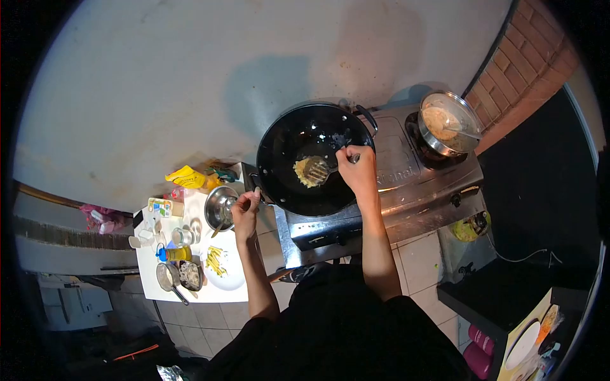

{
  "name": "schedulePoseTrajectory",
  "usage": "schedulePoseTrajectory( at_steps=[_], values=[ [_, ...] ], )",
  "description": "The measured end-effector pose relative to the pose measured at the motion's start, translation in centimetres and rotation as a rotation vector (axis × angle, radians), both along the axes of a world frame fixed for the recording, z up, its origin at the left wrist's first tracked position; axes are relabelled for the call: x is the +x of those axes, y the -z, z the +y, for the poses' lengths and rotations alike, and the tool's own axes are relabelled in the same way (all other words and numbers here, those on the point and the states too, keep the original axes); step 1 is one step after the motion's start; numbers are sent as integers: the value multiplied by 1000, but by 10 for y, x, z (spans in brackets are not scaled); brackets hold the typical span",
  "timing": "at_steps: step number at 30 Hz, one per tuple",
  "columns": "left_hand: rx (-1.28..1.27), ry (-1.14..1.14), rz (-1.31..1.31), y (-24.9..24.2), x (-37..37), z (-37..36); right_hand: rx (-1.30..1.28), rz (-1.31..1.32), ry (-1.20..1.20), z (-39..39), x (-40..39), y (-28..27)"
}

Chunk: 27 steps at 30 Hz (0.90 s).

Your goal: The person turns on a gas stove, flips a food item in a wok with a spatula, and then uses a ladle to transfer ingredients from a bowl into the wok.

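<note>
A large black wok [292, 197] sits on the left burner of the stove. Inside it lies a small yellowish mass of food [300, 173], mashed or eggy in look. My right hand [358, 166] is closed on the handle of a slotted spatula [317, 169], whose head rests on the food. At the wok's left side, my left hand [246, 211] has its fingers closed at the side handle [256, 180], partly hiding it. Just below that hand stands a steel bowl [219, 204] on the white table.
A steel pot [467, 120] of pale mixture with a spoon stands on the right burner. The white table [152, 282] holds a plate of yellow-green strips [232, 276], a blue-capped bottle [178, 254], a small strainer [166, 277] and a yellow packet [187, 176].
</note>
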<state>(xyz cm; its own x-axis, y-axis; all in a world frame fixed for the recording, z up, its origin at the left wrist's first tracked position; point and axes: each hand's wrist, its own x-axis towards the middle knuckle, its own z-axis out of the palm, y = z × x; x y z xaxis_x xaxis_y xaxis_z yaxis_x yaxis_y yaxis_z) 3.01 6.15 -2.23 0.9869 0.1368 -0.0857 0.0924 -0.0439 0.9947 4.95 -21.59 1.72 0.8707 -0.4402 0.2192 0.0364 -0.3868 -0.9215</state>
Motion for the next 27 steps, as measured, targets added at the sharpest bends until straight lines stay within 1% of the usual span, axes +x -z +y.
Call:
schedulePoseTrajectory(
  at_steps=[2, 3, 5, 7, 10, 14, 17, 19, 21, 27],
  values=[
    [-1, 44, -54, 1, 0, 0, -23, 50, -10, -2, 1, -1],
    [-2, 31, -57, -1, -1, -1, -25, 47, -23, -3, 2, 2],
    [15, 21, -8, -5, -5, -4, -23, -70, -17, -3, 6, 9],
    [9, 8, 9, -5, -8, -5, -7, -44, -50, 0, 5, 3],
    [7, 27, 30, -3, -9, -5, 19, -24, 3, 4, 3, -4],
    [4, 42, 7, 5, -6, -2, 35, -50, 15, -2, 8, 14],
    [-15, 2, 0, 1, -6, -6, 59, -68, -47, -10, 8, 20],
    [-1, 12, -8, 0, -7, -6, 62, -51, -23, -12, 4, 12],
    [9, 23, -2, -1, -8, -5, 83, -31, -20, -11, 5, 16],
    [-7, 37, -22, 2, -7, -6, -34, -58, -26, -5, 6, 12]
  ],
)
